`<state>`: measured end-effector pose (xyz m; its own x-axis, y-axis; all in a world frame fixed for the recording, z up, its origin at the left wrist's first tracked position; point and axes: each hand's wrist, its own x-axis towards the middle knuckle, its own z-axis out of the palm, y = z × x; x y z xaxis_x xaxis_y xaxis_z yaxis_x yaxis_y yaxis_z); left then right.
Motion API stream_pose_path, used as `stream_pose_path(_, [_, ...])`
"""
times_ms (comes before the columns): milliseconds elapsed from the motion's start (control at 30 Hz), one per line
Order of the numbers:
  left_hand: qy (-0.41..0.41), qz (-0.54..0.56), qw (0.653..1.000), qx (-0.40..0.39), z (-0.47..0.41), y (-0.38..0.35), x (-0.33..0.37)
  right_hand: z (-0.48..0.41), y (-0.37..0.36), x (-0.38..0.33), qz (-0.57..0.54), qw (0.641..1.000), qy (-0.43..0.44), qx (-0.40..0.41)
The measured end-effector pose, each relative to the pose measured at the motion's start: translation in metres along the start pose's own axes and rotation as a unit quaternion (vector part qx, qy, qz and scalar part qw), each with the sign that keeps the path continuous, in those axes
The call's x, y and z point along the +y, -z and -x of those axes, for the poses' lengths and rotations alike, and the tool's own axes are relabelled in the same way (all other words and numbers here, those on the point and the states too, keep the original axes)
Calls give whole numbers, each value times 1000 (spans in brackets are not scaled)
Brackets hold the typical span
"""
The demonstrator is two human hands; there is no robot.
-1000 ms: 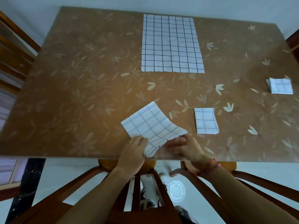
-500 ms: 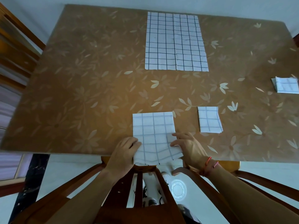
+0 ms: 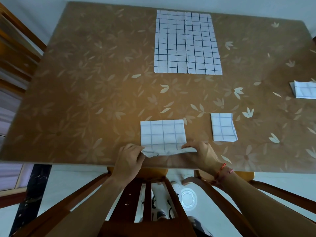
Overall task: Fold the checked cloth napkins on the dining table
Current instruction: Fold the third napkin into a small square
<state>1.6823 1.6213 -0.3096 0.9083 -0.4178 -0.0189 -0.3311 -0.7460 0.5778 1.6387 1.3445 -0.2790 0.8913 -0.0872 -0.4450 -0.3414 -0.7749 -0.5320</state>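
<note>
Atop table (image 3: 85, 100), four napkins (image 3: 187, 43), two folded, left hand (image 3: 128, 159), right hand (image 3: 203, 156) pinching nearest napkin (image 3: 162, 134)

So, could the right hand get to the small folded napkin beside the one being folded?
Probably yes: the folded napkin lies just beyond the right hand, only bare table between them. But that hand pinches the near edge of the half-folded napkin and would have to let go first.

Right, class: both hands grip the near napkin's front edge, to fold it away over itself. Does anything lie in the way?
Nothing visible does. The left hand and right hand pinch the near napkin directly, and its top is bare. The folded napkin lies apart to the right, the open napkin farther back.
</note>
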Motion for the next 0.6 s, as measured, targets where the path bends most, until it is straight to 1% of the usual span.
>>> stream_pose_path(33, [13, 10, 1000, 6, -3, 1, 1, -4, -2, -1, -13, 1000, -6, 24])
stream_pose_path(100, [57, 22, 998, 12, -9, 3, 3, -11, -1, -4, -34, 997, -52, 44])
stream_pose_path(200, [113, 47, 992, 8, -20, 2, 2, -21, 1, -7, -43, 995, -62, 69])
stream_pose_path(267, [136, 56, 989, 5, -24, 1, 3, -31, 1, -6, -51, 993, -77, 76])
stream_pose_path(433, [153, 51, 987, 10, -33, -1, 2, -46, 0, -9, -56, 992, -83, 71])
stream_pose_path(600, [136, 12, 991, 6, -34, -3, 0, -54, 0, -9, -39, 994, -77, 69])
